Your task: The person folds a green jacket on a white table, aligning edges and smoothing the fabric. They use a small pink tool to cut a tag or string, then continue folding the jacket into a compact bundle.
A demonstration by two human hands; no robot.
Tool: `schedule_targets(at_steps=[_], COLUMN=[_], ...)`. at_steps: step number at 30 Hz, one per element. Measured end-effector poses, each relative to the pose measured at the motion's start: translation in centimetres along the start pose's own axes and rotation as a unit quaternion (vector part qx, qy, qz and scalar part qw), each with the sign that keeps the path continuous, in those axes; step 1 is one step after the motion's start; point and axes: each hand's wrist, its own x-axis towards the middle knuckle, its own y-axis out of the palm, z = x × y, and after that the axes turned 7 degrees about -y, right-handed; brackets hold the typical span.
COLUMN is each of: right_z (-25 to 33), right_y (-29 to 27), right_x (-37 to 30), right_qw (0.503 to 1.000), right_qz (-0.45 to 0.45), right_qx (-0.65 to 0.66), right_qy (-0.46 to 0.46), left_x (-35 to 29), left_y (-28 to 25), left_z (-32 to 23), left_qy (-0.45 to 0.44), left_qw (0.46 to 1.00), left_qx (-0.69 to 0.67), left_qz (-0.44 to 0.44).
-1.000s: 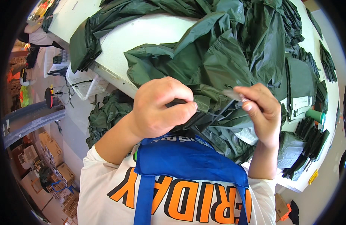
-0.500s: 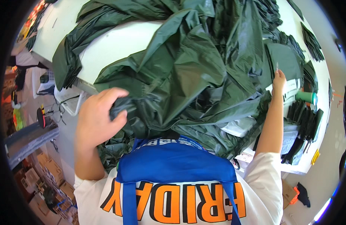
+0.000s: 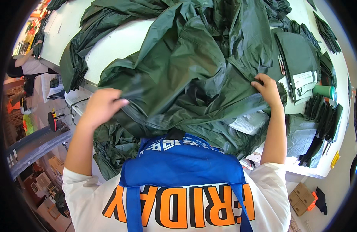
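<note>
A large heap of thin, shiny dark green fabric (image 3: 186, 65) lies crumpled across the table and hangs over its near edge toward my blue apron (image 3: 182, 168). My left hand (image 3: 104, 106) pinches the cloth at its left edge, thumb and fingers together. On the right side of the heap, my right hand (image 3: 268, 89) grips another part of the same fabric between thumb and fingertips. The stretch between both hands is spread out with loose folds. Just beyond my right hand, a small slim metal tool with a reddish part (image 3: 281, 65) lies beside folded green pieces (image 3: 296, 54).
White paper labels (image 3: 303, 80) and a green cylinder (image 3: 324, 91) lie at the right. Dark folded strips (image 3: 319, 120) and a plastic-wrapped bundle (image 3: 301, 133) sit nearer. A co-worker (image 3: 27, 63) is at the far left. Cardboard boxes (image 3: 301, 198) stand on the floor.
My right hand has let go of the slim tool and come left and nearer onto the fabric. The left hand has closed on the fabric's edge, and the cloth has been shifted.
</note>
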Motion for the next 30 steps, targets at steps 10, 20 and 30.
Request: schedule_targets(at_steps=[10,20,30], right_z=[3.8,3.4,5.5], right_y=[-3.6,10.2,2.0], right_x=[1.3,-12.4,-13.3], right_qw=[0.976,0.937,0.803], right_qz=[-0.211,-0.226,-0.553], right_qx=[0.005,-0.032,0.19], right_qy=[-0.057,0.263,0.117], left_x=[-2.0,6.0,6.9], left_y=[-16.0,-15.1,-13.3], left_z=[13.4,22.4,14.2], left_qy=[-0.049,-0.01,0.081], left_qw=[0.791,0.819,0.86], left_qx=[-0.532,-0.509,-0.447], left_qz=[-0.298,-0.266,-0.235])
